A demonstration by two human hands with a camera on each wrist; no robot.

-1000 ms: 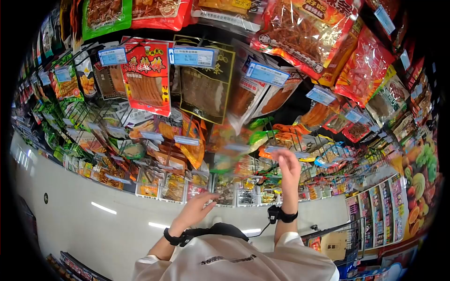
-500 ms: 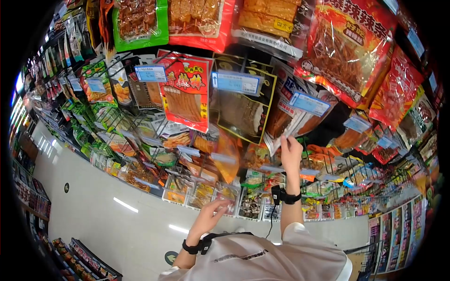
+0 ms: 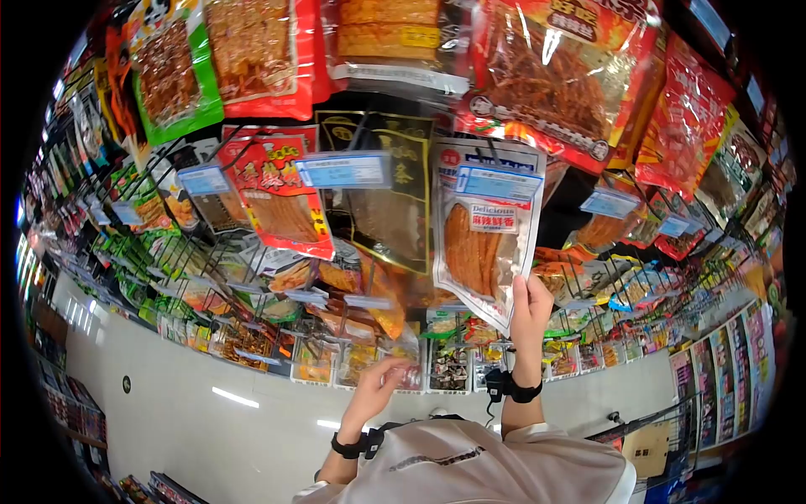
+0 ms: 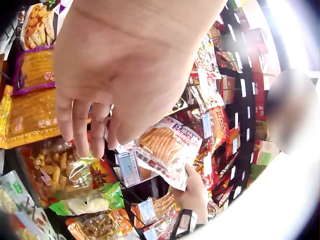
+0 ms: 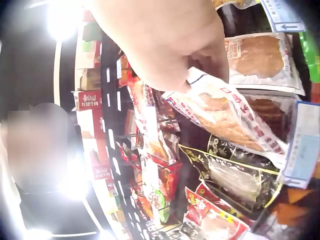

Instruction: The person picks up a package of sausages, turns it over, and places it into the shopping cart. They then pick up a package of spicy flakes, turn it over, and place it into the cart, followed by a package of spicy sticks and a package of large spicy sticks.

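Observation:
A white-edged snack packet (image 3: 472, 252) with reddish-brown strips in its clear window hangs behind a blue price tag (image 3: 499, 183). My right hand (image 3: 531, 315) pinches the packet's lower right corner between thumb and fingers. The right wrist view shows the packet (image 5: 220, 120) bent and tilted out from the rack below that hand (image 5: 175, 40). Lower and to the left, my left hand (image 3: 374, 391) holds nothing, its fingers loosely extended. Close up in the left wrist view, the left hand (image 4: 120, 65) covers part of the display.
A black packet (image 3: 390, 210) and a red packet (image 3: 281, 197) hang left of the white one. Large bags (image 3: 546, 76) overhang from the row above. More packets on metal hooks fill the lower rows. A cart with a cardboard box (image 3: 646, 449) stands at the lower right.
My right hand has reached up to the white packet and gripped its corner. The packet has swung from slanted to facing me. The left hand stays low, still holding nothing.

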